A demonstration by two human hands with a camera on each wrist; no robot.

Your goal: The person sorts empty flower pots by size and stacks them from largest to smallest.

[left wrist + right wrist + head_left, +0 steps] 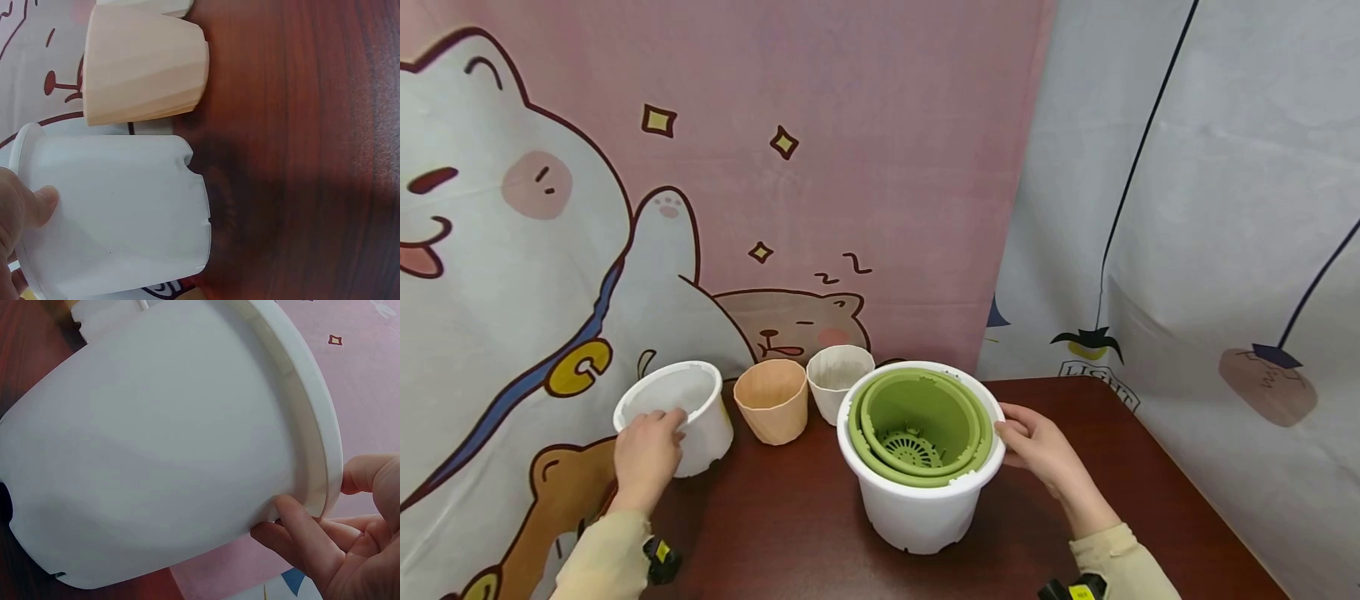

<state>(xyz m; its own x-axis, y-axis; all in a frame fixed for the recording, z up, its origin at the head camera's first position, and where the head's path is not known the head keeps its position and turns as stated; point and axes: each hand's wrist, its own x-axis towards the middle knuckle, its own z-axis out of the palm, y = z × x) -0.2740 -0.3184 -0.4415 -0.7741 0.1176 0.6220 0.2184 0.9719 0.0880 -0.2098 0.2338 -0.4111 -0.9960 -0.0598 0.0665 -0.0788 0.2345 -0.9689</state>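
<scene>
My left hand point(651, 450) grips the near rim of a white flower pot point(703, 433) at the left of the table. In the left wrist view its thumb point(44, 203) presses the pot's outer wall. On the other side, my right hand point(1037, 437) pinches the right rim of a larger white flower pot point(917, 512). Nested inside that pot are a green pot point(917, 481) and a smaller green pot point(887, 408) with a slotted bottom. The right wrist view shows fingers point(306, 534) under the rim and the thumb on top.
A peach pot point(772, 408) and a small cream pot point(835, 379) stand between the two white pots, near the back. All are on a dark red-brown wooden table point(775, 517). A printed cloth point(887, 183) hangs right behind it.
</scene>
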